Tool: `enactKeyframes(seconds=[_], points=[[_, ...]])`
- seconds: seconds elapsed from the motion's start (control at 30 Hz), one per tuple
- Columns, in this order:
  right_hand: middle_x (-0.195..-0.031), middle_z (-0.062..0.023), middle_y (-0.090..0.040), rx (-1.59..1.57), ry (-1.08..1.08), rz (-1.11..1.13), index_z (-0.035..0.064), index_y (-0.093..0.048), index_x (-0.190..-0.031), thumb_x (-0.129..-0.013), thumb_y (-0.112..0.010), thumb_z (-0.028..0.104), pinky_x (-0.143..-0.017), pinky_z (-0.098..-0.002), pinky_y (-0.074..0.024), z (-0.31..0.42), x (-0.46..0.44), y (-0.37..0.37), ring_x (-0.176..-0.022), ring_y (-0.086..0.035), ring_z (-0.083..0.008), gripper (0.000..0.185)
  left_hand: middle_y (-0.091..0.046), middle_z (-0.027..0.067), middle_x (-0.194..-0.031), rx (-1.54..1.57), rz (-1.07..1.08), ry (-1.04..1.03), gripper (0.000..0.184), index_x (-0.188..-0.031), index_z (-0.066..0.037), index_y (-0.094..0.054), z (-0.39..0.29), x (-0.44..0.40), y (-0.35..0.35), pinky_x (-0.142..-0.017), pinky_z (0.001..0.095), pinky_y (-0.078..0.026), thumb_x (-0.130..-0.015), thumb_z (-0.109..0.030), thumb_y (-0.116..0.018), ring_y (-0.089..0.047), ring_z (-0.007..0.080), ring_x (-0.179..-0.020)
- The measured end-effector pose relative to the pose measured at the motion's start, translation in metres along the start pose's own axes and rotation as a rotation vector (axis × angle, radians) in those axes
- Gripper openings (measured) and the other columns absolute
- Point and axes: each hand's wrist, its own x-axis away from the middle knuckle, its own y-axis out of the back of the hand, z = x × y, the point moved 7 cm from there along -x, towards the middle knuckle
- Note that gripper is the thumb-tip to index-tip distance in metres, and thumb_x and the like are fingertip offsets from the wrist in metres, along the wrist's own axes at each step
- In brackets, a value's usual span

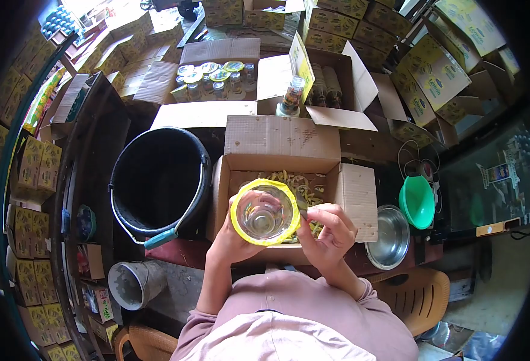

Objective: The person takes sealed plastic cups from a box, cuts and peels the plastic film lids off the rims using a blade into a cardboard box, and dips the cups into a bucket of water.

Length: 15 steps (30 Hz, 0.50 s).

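Boxes [428,77] line the room; above the desk's [184,251] near edge, the left hand's [229,242] grip wraps a jar [262,218]; the right hand [331,233] nearly closes at its rim [235,218], hold unclear.

Looks from the wearer's head, forward and steeply down past the chest [271,298] to the left hand [226,240] and right hand [332,236]. Faces away from the body, across the near edge of the worktop [184,253], towards stacked cartons [331,21]. Sits close above both hands, well apart from those cartons. Takes in a very wide, rounded field, bending strongly at the sides and darkening at the corners.
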Motion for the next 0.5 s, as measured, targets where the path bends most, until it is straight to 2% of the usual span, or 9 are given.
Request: enactKeyframes(seconds=[0.07,0.17,0.3,0.4,0.5], points=[[-0.074,-0.0104,-0.062,0.029,0.015,-0.01,0.0,-0.062,-0.085,-0.067,-0.069,-0.006,-0.055,-0.0261,-0.0497,0.004,0.0,-0.002,-0.062,-0.061,-0.0174,0.02,-0.051,0.0124,-0.112,-0.19,0.001,0.01,0.074,-0.123,-0.006,-0.034,0.002,0.004,0.004,-0.094,0.0364,-0.038,-0.063,-0.01,-0.078,-0.048,0.0272,-0.109],[-0.074,-0.0101,-0.061,0.108,0.051,-0.029,-0.0001,-0.061,-0.085,-0.067,-0.068,-0.006,-0.055,-0.0259,-0.0496,0.013,-0.001,-0.005,-0.062,-0.061,-0.0178,0.02,-0.05,0.0129,-0.114,-0.222,0.028,0.029,0.073,-0.123,-0.004,-0.037,-0.003,0.005,0.004,-0.094,0.038,-0.038,-0.063,-0.011,-0.078,-0.046,0.0297,-0.112],[-0.074,-0.01,-0.061,0.161,0.053,-0.037,-0.0001,-0.061,-0.085,-0.067,-0.068,-0.006,-0.057,-0.0258,-0.0497,0.015,-0.002,-0.005,-0.063,-0.061,-0.0183,0.02,-0.046,0.0148,-0.12,-0.166,0.131,0.064,0.076,-0.127,-0.003,-0.033,-0.006,0.006,0.001,-0.097,0.0399,-0.036,-0.065,-0.013,-0.076,-0.045,0.0317,-0.114],[-0.074,-0.01,-0.062,0.062,-0.014,-0.03,0.0003,-0.062,-0.087,-0.067,-0.067,-0.006,-0.057,-0.0263,-0.05,0.009,-0.002,-0.001,-0.065,-0.061,-0.0187,0.021,-0.045,0.0154,-0.122,-0.202,0.146,0.006,0.077,-0.128,-0.003,-0.032,-0.008,0.006,0.0,-0.097,0.0393,-0.036,-0.065,-0.012,-0.076,-0.044,0.0319,-0.115],[-0.074,-0.0099,-0.062,0.109,0.022,-0.04,0.0007,-0.062,-0.087,-0.067,-0.067,-0.006,-0.057,-0.0262,-0.05,0.009,0.001,0.002,-0.065,-0.061,-0.019,0.022,-0.046,0.0156,-0.121,-0.144,0.176,0.021,0.075,-0.127,-0.003,-0.034,-0.009,0.003,-0.002,-0.098,0.0383,-0.036,-0.064,-0.012,-0.076,-0.044,0.0315,-0.115]])
